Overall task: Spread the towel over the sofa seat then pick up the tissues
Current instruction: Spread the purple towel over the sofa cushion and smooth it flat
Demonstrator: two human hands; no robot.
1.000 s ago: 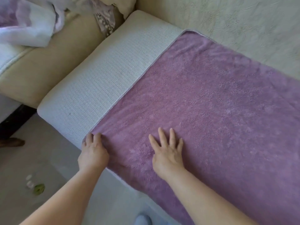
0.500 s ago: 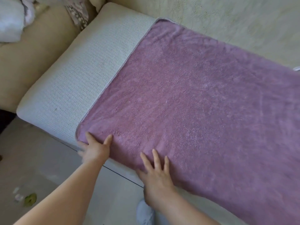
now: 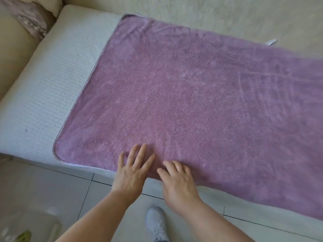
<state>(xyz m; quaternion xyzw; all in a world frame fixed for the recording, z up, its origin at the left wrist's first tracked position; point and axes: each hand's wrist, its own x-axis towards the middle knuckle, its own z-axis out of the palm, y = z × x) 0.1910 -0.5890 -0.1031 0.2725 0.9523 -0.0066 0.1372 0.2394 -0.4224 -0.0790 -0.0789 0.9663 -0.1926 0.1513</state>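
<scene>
Left hand (image 3: 130, 172) nearer right hand (image 3: 178, 184)

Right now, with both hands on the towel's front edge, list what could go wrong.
1. The towel overhangs the front of the sofa seat; the left hand and right hand dragging toward you could slide it off.
2. The seat's left strip lies bare, so coverage may fall short.

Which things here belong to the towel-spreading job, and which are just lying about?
Job: purple towel; sofa seat; left hand and right hand, both resting on the towel.
Lying about: patterned cushion; person's shoe; green scrap on the floor.
</scene>
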